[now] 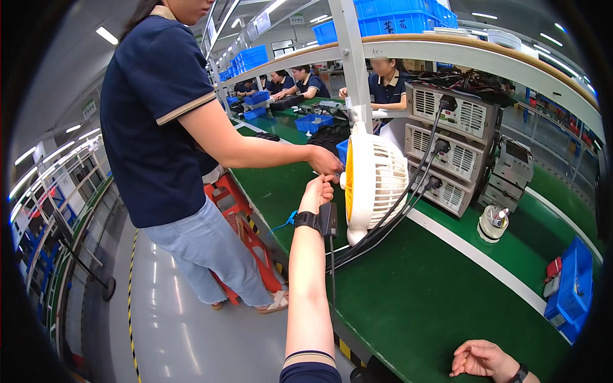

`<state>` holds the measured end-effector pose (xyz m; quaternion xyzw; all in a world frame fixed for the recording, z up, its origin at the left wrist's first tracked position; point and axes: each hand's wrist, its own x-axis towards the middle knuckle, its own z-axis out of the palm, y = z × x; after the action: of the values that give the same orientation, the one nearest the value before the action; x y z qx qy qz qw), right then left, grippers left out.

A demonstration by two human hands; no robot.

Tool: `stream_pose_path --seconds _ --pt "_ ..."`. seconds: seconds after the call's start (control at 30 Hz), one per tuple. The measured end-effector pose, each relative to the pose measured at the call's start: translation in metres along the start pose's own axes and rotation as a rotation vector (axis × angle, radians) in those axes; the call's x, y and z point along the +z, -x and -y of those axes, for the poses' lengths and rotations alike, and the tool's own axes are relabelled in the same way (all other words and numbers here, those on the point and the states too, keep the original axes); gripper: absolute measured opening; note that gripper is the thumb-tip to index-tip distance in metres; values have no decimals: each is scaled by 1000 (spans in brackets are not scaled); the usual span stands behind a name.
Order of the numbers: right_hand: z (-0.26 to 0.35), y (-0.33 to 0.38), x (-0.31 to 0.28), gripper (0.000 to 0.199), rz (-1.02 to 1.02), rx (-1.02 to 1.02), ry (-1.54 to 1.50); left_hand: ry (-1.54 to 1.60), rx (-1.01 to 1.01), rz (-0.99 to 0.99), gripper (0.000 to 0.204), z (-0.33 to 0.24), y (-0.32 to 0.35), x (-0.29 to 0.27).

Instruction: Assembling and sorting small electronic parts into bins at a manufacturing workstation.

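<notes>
Resting on the green table [434,306], the right hand [480,359] is lying loosely open, holding nothing. Further off, the left hand [317,191] is reaching up beside the white round plastic fan [377,179]; whether its fingers [324,185] are gripping anything cannot be told, while a co-worker's hand [325,161] is meeting it just above.

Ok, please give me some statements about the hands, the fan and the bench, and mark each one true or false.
1. The left hand reaches up to the white desk fan. True.
2. The right hand holds a blue bin. False: it rests empty on the green bench.
3. A co-worker's hand is also at the fan. True.
4. The left wrist is bare. False: it wears a black wrist strap.
5. The fan lies flat on the floor. False: it stands upright on the bench.
</notes>
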<state>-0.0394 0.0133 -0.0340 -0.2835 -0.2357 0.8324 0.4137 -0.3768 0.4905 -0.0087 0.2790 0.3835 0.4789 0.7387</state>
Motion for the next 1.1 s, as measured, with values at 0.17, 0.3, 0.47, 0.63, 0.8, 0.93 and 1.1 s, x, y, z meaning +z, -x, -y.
stream_pose_path --seconds 0.17,0.3,0.47,0.63,0.8,0.93,1.1 --pt "0 0 1 31 14 -16 18 -47 28 -25 32 -7 17 1" --pt "-4 4 -21 35 59 -14 72 -191 81 255 32 -8 23 31" --pt "-12 5 -26 34 94 -14 19 -126 192 138 25 -18 -11 18" --pt "-3 0 6 29 32 -4 35 -123 180 69 25 -18 -7 39" --pt "-4 4 4 30 40 5 31 -91 251 37 36 -24 -9 39" --pt "-2 5 7 29 33 -12 64 -71 250 15 38 -24 -3 39" --pt "0 1 6 29 36 0 64 -91 225 10 37 -25 22 15"
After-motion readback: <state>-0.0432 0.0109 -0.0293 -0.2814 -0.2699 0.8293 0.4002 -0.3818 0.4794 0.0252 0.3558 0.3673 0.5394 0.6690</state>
